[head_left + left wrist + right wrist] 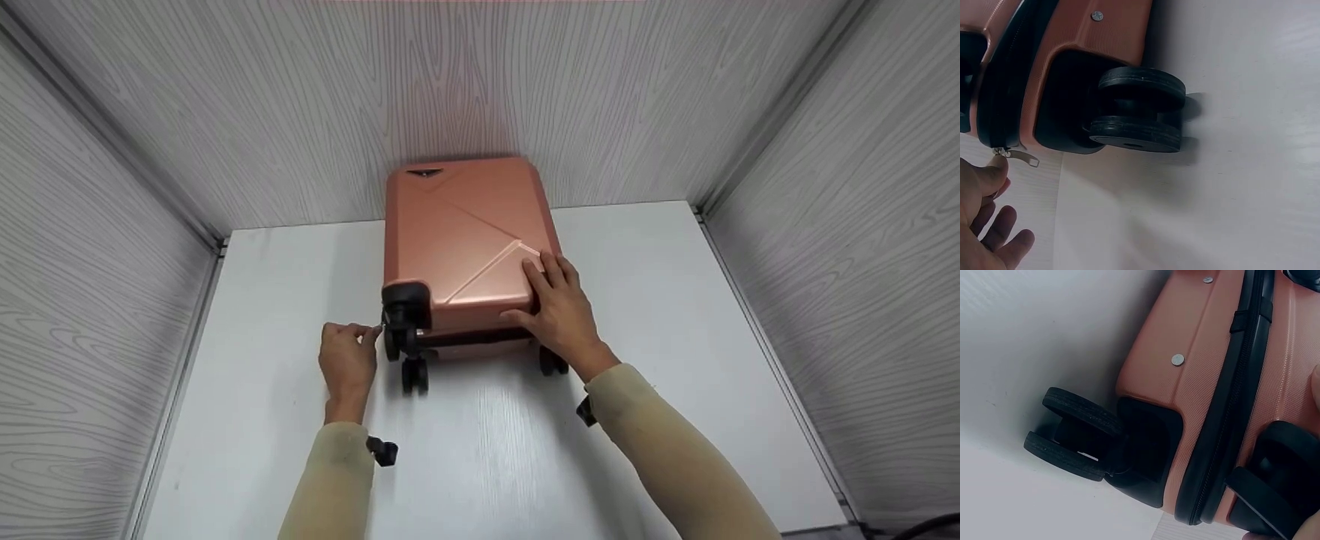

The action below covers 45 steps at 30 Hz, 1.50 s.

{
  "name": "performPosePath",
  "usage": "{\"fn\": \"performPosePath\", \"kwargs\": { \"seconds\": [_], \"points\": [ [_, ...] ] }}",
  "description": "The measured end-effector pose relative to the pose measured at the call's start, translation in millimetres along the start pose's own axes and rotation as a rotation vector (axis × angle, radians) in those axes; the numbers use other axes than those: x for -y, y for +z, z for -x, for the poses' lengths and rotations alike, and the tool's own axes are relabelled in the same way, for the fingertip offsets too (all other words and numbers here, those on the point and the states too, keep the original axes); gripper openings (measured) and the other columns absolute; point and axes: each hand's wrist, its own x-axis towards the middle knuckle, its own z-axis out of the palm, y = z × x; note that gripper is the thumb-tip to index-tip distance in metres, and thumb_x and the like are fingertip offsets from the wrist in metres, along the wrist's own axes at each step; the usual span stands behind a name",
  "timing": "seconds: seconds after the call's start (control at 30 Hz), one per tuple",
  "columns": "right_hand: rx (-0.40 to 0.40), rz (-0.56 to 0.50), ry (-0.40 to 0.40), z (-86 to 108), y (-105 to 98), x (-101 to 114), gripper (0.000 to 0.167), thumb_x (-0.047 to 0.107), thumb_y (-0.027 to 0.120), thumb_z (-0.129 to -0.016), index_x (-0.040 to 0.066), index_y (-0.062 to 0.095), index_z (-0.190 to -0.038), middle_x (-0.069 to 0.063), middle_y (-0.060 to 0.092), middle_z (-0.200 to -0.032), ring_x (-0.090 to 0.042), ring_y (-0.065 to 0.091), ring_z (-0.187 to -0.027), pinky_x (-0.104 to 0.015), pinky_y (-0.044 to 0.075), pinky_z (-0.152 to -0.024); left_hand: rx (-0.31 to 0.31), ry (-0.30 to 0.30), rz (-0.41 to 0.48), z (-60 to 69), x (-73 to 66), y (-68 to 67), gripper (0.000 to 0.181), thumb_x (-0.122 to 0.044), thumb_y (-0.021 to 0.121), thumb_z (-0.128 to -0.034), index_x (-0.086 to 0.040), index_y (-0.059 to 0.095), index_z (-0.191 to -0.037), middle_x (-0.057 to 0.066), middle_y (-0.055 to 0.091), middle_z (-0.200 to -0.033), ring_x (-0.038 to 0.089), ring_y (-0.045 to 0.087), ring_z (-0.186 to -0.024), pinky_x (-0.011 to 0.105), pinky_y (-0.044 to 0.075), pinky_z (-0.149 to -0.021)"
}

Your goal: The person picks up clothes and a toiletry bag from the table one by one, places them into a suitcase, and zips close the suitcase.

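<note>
A rose-gold hard-shell suitcase (465, 225) lies flat, its wheeled end toward me. At its near left corner my left hand (349, 364) pinches a metal zipper slider (1001, 151) between thumb and finger. The slider's pull tab (1024, 156) hangs free beside the thumb. A black zipper band (1235, 394) runs round the side between the two shells, its teeth meshed where the right wrist view shows them. My right hand (562, 311) rests on the near right corner, fingers spread on the upper shell and thumb at its front edge. That hand covers the upper right wheel in the head view.
Black double wheels (1140, 109) stick out from the suitcase corners toward me. The white tabletop (480, 457) lies under it. A wood-grain panel (300, 112) stands behind the suitcase, and similar panels (847, 247) rise at both sides.
</note>
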Motion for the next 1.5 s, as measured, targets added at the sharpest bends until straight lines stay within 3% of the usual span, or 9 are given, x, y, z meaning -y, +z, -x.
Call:
{"fn": "performPosePath", "kwargs": {
  "seconds": [0.27,0.63,1.1,1.33,1.5],
  "points": [
    [0.007,0.025,-0.003,-0.6,0,-2,0.101,0.072,0.071,-0.087,0.016,0.038,-0.165,-0.018,0.031,-0.171,-0.041,0.026,-0.157,-0.056,0.037,-0.121,0.015,-0.02,-0.009,-10.3,-3.0,2.2,0.027,-0.022,0.08,-0.0956,0.005,0.081,-0.092,0.021,0.06,-0.098,0.041,0.062,-0.094,0.052,0.05,-0.083],
    [0.017,0.025,0.007,0.5,2,0,0.102,0.072,0.071,-0.086,0.017,0.038,-0.165,-0.016,0.029,-0.172,-0.039,0.023,-0.16,-0.056,0.037,-0.122,0.059,-0.095,-0.037,-24.6,-8.9,4.3,0.029,-0.023,0.076,-0.0991,0.006,0.08,-0.097,0.019,0.06,-0.102,0.039,0.061,-0.097,0.051,0.05,-0.085],
    [0.003,0.02,0.004,-1.1,2,0,0.102,0.072,0.073,-0.085,0.016,0.04,-0.164,-0.017,0.031,-0.171,-0.039,0.024,-0.159,-0.056,0.038,-0.121,0.102,-0.156,-0.019,-27.3,-10.5,6.4,0.03,-0.024,0.073,-0.1007,0.006,0.08,-0.098,0.021,0.06,-0.108,0.041,0.062,-0.102,0.053,0.05,-0.09],
    [0.01,0.021,-0.002,-1.3,1,-1,0.103,0.072,0.073,-0.085,0.015,0.04,-0.164,-0.018,0.03,-0.171,-0.041,0.024,-0.159,-0.056,0.037,-0.122,0.112,-0.139,-0.021,-25.0,-14.5,5.5,0.03,-0.024,0.072,-0.1012,0.005,0.08,-0.096,0.021,0.06,-0.108,0.042,0.063,-0.103,0.054,0.051,-0.09],
    [0.034,0.02,0.002,-1.4,-2,-1,0.102,0.072,0.071,-0.087,0.016,0.038,-0.165,-0.018,0.028,-0.172,-0.041,0.022,-0.16,-0.056,0.036,-0.122,0.092,-0.094,-0.044,-23.1,-17.3,6.4,0.029,-0.021,0.071,-0.1013,0.005,0.081,-0.095,0.022,0.062,-0.106,0.042,0.064,-0.102,0.053,0.052,-0.088]
  ]
}}
